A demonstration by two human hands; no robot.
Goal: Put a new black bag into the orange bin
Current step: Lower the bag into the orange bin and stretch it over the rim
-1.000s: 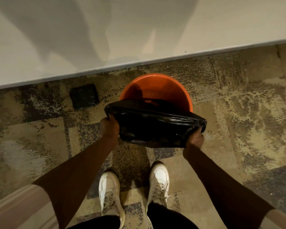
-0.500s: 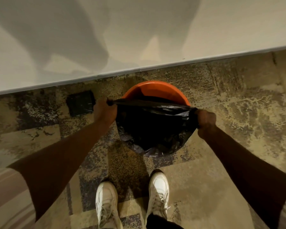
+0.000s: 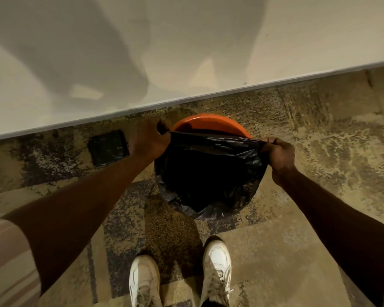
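Observation:
The orange bin (image 3: 211, 122) stands on the carpet close to the wall; only the far arc of its rim shows. A black bag (image 3: 208, 173) covers the near part of the bin, its mouth edge stretched taut across the opening. My left hand (image 3: 148, 142) grips the bag's edge at the bin's left side. My right hand (image 3: 279, 157) pinches the edge at the bin's right side. The bag's crumpled plastic hangs over the near rim and hides the bin's inside.
A pale wall with a baseboard (image 3: 186, 100) runs just behind the bin. A dark square patch (image 3: 108, 147) lies on the patterned carpet left of the bin. My two white shoes (image 3: 216, 269) stand on the floor in front of it.
Both hands have carried the bag's edge farther over the bin toward the wall, so the bag covers more of the opening and less orange rim shows.

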